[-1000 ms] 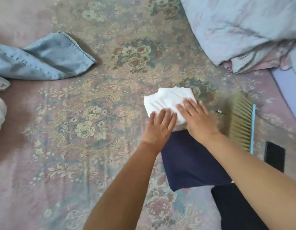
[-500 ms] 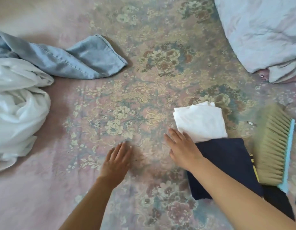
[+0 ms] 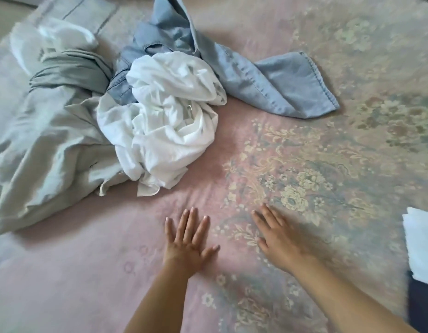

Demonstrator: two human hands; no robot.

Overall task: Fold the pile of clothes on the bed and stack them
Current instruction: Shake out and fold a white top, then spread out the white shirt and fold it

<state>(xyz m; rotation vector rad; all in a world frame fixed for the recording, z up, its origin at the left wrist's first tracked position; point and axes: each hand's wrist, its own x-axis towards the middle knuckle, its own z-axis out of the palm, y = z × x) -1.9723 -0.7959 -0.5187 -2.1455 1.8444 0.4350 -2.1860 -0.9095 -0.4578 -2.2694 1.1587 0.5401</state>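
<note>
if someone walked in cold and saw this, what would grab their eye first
Probably the crumpled white garment heaped at centre left, with light blue jeans trailing out to its right and a grey-green garment on its left. Next, the left hand and right hand, both spread flat and empty on the floral bedspread near the bottom.

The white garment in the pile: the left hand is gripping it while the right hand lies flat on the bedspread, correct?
Not quite. The head view shows the left hand open on the bedspread, fingers straight, short of the white garment and holding nothing. The right hand is flat on the bedspread, as you said.
</note>
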